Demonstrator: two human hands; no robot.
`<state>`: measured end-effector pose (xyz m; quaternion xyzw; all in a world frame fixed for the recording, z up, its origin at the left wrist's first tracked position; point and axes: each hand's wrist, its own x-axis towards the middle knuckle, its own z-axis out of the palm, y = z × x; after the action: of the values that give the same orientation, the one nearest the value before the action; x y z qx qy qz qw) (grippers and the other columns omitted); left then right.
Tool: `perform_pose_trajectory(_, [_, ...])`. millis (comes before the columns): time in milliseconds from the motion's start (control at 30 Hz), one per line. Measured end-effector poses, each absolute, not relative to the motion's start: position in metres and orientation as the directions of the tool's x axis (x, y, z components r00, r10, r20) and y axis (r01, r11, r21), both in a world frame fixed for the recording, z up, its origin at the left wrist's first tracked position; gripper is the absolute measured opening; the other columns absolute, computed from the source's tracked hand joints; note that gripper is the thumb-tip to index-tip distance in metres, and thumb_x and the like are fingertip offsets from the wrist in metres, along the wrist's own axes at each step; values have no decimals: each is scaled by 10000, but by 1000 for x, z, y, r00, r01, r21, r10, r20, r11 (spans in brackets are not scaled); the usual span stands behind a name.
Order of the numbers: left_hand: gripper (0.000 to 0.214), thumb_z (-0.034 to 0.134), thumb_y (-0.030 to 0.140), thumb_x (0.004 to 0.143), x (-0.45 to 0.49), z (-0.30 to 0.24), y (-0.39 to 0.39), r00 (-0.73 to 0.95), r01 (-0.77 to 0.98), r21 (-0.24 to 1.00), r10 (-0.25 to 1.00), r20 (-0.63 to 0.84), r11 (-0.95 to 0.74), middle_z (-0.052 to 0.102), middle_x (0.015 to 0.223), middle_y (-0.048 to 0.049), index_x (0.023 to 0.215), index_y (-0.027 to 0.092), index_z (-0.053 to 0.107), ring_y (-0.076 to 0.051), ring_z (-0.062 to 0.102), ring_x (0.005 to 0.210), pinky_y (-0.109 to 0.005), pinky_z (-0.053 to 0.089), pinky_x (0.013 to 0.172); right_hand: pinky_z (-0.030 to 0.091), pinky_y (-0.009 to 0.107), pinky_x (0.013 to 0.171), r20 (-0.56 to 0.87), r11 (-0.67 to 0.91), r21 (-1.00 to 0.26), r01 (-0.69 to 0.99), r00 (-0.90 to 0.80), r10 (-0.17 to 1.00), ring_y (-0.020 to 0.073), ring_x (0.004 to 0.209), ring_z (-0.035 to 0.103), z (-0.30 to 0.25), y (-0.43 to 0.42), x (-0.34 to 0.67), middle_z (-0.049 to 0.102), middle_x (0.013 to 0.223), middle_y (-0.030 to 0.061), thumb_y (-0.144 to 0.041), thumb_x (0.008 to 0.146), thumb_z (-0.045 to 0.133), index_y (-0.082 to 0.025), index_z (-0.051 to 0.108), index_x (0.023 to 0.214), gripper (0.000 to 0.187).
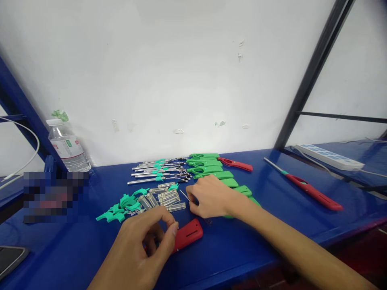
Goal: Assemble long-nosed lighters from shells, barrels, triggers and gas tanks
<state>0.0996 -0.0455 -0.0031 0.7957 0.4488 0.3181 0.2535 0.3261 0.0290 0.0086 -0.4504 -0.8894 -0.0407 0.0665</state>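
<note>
My left hand (pixel 142 245) is closed round one end of a red plastic lighter handle (pixel 188 235) lying on the blue table (pixel 256 237). My right hand (pixel 211 197) rests curled on the table just beyond it, pinching a thin metal rod (pixel 184 195) beside a heap of small metal tubes (pixel 165 199). Green trigger pieces (pixel 121 207) lie left of the tubes. Behind them is a row of metal nozzle rods with wires (pixel 157 171) and a row of green handle shells (pixel 208 165), partly hidden by my right hand.
A finished red lighter (pixel 305 189) lies at the right and a red handle (pixel 236 164) behind the green ones. A water bottle (pixel 68 147) stands at the back left by the wall. A white power strip (pixel 329 157) sits far right. A phone (pixel 10 259) lies at the left edge.
</note>
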Motion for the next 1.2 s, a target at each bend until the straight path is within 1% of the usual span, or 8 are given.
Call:
perform_pose_trajectory(200, [403,446,341,1057,100,-6,-43,429,594,612,849,308,-522,569,646,44,670,234,473,-122,557,564,-216,423,539,254,325,623,288,565,-97,819,-520,804,191,643,572,14,35,335,758,816,26,-270,1025,499,-209,627,1128,175])
perform_pose_trajectory(433, [431,527,326,989,103,-5,-44,409,554,660,856,314,-507,500,617,44,607,227,354,-113,461,545,-220,355,504,366,313,664,364,630,-240,739,-533,764,197,712,649,11,35,333,765,861,20,-374,1143,401,-216,570,1196,238])
perform_pose_trajectory(700, [470,670,468,897,109,-5,-51,296,473,871,955,-11,-137,483,472,72,584,237,407,-82,425,389,-191,331,414,485,359,941,503,675,-345,652,-479,720,230,1131,673,10,35,332,716,1297,104,-360,1174,301,-214,552,1372,352])
perform_pose_trajectory(833, [452,801,416,780,111,-7,-44,304,374,927,947,-99,-23,613,533,66,657,252,398,-116,566,416,-188,427,407,485,370,982,539,693,-396,602,-459,706,226,1118,646,11,39,332,710,1265,103,-348,1167,381,-223,604,1346,312])
perform_pose_trajectory(933, [399,831,345,727,112,-6,-40,288,289,957,953,-97,10,646,584,84,737,258,442,-129,613,439,-189,461,406,507,331,832,552,674,-458,579,-408,727,188,882,643,16,39,332,725,1051,49,-415,1106,568,-240,640,1334,297])
perform_pose_trajectory(1067, [194,795,343,760,113,-4,-40,295,289,957,949,-114,25,693,568,34,770,227,640,-159,666,483,-210,514,453,456,273,583,394,475,-846,244,-315,864,111,622,551,23,39,334,708,928,8,-435,888,842,-218,749,1061,292])
perform_pose_trajectory(1133, [144,752,336,781,113,-3,-39,306,297,955,949,-83,-13,741,604,-7,720,211,712,-178,711,545,-234,568,530,490,281,608,312,329,-944,17,-276,909,122,670,585,25,42,337,715,919,23,-397,809,896,-203,729,922,280])
perform_pose_trajectory(1200, [148,718,329,786,112,-2,-37,300,311,947,954,-23,-75,789,671,-32,718,214,781,-203,757,631,-255,606,617,551,316,731,314,303,-949,-83,-222,923,155,796,639,24,47,341,731,967,45,-410,814,878,-214,692,948,302])
